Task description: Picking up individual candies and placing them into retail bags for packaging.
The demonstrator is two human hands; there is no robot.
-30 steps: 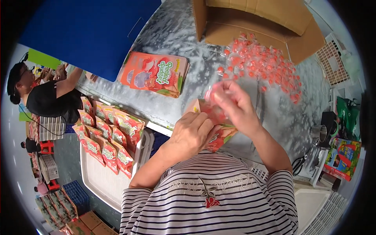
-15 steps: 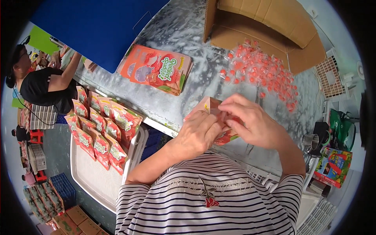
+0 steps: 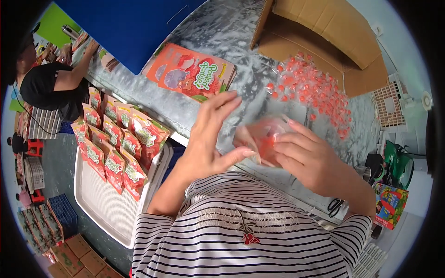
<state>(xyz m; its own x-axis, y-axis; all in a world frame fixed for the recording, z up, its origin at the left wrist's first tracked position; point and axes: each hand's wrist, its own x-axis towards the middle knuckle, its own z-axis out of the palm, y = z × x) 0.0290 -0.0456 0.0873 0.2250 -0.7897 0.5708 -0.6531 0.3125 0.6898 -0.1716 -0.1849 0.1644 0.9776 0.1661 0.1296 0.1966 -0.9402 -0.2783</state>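
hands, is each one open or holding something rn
Left hand: open, fingers spread, thumb near the pouch; contact unclear.
Right hand: closed on the pouch.

Bright light, black-cornered fisheye distortion

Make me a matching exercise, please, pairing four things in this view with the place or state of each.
Things:
1. left hand
2. wrapped red candies
3. stack of flat pouches
4. rows of pouches

Places or states:
A. on the white tray
B. beside the blue panel
C. fingers spread, thumb near the held pouch
D. heaped at the cardboard box

Pairs: 1-C, 2-D, 3-B, 4-A
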